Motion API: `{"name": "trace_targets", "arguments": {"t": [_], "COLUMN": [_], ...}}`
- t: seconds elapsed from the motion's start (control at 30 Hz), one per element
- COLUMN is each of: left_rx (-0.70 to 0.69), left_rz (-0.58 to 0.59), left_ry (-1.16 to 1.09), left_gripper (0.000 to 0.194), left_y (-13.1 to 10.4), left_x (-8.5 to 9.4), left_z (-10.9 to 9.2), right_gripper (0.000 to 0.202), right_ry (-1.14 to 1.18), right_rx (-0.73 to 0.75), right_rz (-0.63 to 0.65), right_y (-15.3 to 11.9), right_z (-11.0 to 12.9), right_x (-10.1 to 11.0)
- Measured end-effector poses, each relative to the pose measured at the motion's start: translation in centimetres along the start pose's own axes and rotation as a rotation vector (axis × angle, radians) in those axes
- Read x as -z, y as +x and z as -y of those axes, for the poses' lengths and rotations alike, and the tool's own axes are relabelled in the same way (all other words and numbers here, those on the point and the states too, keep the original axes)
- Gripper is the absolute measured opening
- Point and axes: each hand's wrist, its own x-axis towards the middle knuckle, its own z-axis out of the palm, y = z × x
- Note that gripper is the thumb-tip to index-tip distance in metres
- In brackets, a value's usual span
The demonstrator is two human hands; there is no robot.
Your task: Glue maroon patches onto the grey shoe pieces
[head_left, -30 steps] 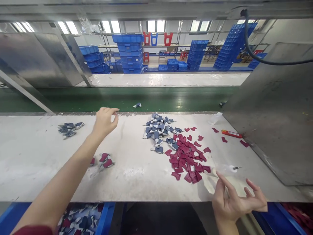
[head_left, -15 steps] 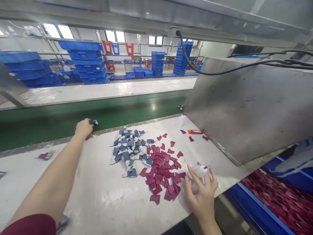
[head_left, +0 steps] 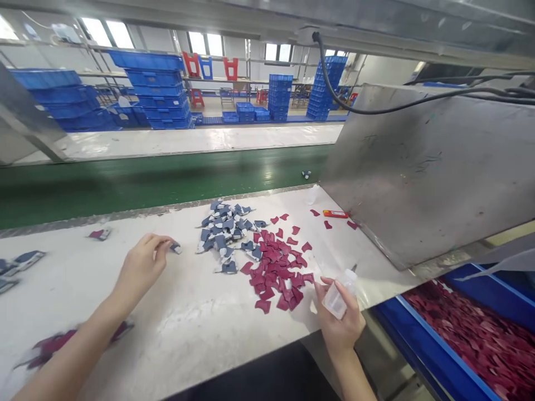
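The front edge of the white worktop [head_left: 175, 337] is passing under my right hand [head_left: 340, 328]; the green belt [head_left: 167, 181] is bounding the far side, a metal panel [head_left: 438, 178] the right; open room is lying between my left hand [head_left: 144, 267] and the front edge; that hand is pinching a small blue-and-white piece [head_left: 176, 249] at its fingertips, left of and apart from the blue-and-white pile [head_left: 228, 228]; my right is curling, partly closed, around a translucent bottle [head_left: 335, 302], near the maroon pieces [head_left: 276, 267].
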Motion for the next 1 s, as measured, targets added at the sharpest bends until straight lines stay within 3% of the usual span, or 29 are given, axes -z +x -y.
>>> {"name": "trace_targets", "arguments": {"t": [0.07,0.2,0.27,0.33,0.43,0.57,0.67,0.77,0.87,1.0], "left_rx": [0.033,-0.043,-0.071,-0.087,-0.049,0.043,0.057,0.105,0.195,0.209], "left_rz": [0.031,0.123,0.109,0.061,0.031,0.126,0.124,0.049,-0.025,-0.048], "left_ry": [-0.023,-0.026,0.005,0.039,-0.013,-0.247,-0.4,-0.481,-0.464,-0.444], "left_gripper": [0.031,0.034,0.033,0.033,0.032,0.03,0.03,0.026,0.026,0.021], "left_y": [-0.4,0.9,1.8,2.3,1.0,-4.4,-9.0,-12.4,-14.2,-14.7], "left_x": [0.3,0.7,0.9,1.1,1.5,1.7,0.3,-2.0,-3.8,-4.2], "left_z": [0.2,1.1,1.4,1.1,-0.8,-5.3,-8.5,-9.9,-10.1,-10.3], "right_gripper": [0.047,0.046,0.039,0.044,0.053,0.055,0.054,0.046,0.036,0.03], "right_ry": [0.133,0.712,1.022,1.226,1.303,1.255,1.204,1.01,0.724,0.535], "right_rx": [-0.162,-0.791,-1.073,-1.225,-1.243,-1.234,-1.222,-1.193,-1.025,-0.72], "right_rz": [-0.022,-0.034,-0.013,0.064,0.195,0.284,0.312,0.253,0.219,0.324], "right_y": [0.1,2.1,3.5,4.6,5.2,4.8,4.2,2.9,1.0,-0.8], "right_z": [1.2,5.5,7.3,8.4,9.1,9.6,9.8,9.8,9.9,10.7], "right_x": [0.1,0.0,-0.2,-0.4,-0.6,-0.7,-0.9,-1.2,-1.3,-1.5]}}
